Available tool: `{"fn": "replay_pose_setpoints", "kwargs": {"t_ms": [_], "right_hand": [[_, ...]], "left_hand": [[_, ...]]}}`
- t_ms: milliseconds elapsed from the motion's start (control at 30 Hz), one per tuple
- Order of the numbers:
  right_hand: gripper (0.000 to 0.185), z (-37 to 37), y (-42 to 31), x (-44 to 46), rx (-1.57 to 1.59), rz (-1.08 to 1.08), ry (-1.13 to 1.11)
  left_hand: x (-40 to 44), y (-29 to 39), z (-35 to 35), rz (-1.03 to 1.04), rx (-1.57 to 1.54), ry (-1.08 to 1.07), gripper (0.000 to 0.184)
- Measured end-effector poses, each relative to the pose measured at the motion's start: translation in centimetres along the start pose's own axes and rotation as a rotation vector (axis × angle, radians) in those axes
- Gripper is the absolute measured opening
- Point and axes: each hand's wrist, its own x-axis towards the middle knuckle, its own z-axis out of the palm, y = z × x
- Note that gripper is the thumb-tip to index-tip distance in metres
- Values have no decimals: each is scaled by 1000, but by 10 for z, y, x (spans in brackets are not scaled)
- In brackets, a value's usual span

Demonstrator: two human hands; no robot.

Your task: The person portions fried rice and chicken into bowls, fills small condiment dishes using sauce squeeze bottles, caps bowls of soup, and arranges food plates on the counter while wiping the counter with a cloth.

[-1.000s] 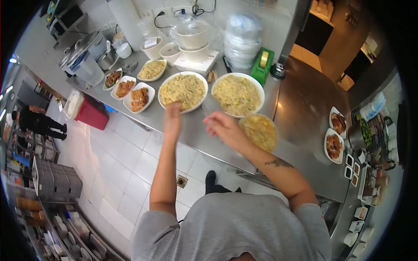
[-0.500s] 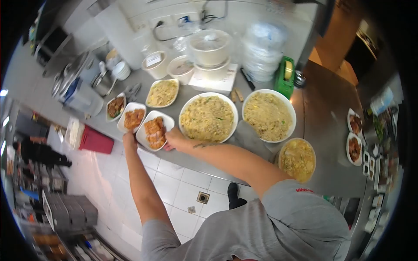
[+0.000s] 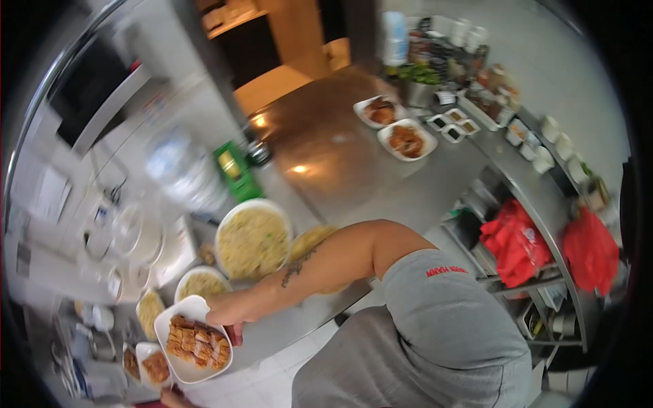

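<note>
My right hand point(image 3: 230, 310) is closed on the rim of a white dish of sliced fried cutlet point(image 3: 197, 341), thumb over the edge and fingertips below. This dish looks raised above the counter and partly overlaps a bowl of fried rice point(image 3: 202, 284). At the bottom edge, my left hand point(image 3: 175, 397) is pinched at the near rim of a smaller white dish of fried pieces point(image 3: 155, 366). Beside that lie a dish of dark meat point(image 3: 131, 362) and a dish of rice point(image 3: 150, 314). A large bowl of fried rice point(image 3: 254, 241) stands beyond my right hand.
A green tape dispenser point(image 3: 237, 173) and wrapped plastic containers point(image 3: 183, 170) stand behind the bowls. Another yellow dish point(image 3: 313, 241) is partly under my right forearm. Two dishes of meat point(image 3: 407, 140) and small sauce cups point(image 3: 454, 125) sit farther along the steel counter point(image 3: 381, 197).
The view has swung right along the counter. My right hand has lifted the dish of cutlet and moved it toward the rice bowls. My left hand remains at the dish of fried pieces.
</note>
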Motion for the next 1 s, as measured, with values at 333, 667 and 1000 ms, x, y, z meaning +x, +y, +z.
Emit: {"fn": "replay_pose_setpoints", "kwargs": {"t_ms": [333, 667, 1000], "right_hand": [[41, -201, 30, -203, 148, -284, 758], [51, -284, 118, -278, 354, -172, 1081], [54, -313, 138, -285, 427, -308, 1008]], "left_hand": [[-89, 202, 178, -262, -226, -717, 16], [-302, 298, 461, -518, -217, -1138, 18], [-385, 280, 619, -454, -60, -1248, 12]]}}
